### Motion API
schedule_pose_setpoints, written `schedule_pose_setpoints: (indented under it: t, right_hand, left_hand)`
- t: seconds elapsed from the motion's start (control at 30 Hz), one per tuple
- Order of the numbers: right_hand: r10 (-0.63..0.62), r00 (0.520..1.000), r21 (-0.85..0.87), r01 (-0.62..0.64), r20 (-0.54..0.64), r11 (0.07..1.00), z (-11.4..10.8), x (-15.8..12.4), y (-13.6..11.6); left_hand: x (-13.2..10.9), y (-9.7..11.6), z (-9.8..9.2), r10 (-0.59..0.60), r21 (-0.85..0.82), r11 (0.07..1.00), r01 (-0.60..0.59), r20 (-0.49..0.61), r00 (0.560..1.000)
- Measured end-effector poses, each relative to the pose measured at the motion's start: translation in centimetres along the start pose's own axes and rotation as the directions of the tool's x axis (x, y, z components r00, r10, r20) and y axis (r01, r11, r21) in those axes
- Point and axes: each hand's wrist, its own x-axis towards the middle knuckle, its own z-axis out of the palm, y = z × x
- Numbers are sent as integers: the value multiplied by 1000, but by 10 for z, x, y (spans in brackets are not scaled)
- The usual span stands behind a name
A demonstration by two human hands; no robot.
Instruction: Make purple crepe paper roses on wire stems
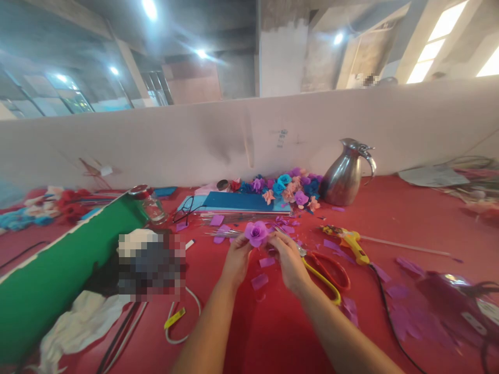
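Observation:
A purple foam flower (256,232) is held between both hands above the red table (273,322). My left hand (236,258) pinches it from the left, fingers closed on its base. My right hand (287,258) grips it from the right, fingers curled against the petals. Small purple scraps (259,281) lie on the table right under the hands. Scissors with red and yellow handles (327,274) rest just right of my right hand.
A yellow glue gun (353,244) with a black cord lies right of the scissors. A metal jug (345,175) stands behind, beside a heap of coloured foam flowers (286,188) and blue sheets (241,201). A green roll (50,270) lies at left.

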Motion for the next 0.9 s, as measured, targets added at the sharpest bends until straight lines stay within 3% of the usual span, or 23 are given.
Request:
schedule_pose_setpoints:
  t: [0.9]
  right_hand:
    - [-15,999,-109,11,-33,994,-2,-1,1]
  left_hand:
    - [-8,5,5,7,69,998,-11,56,998]
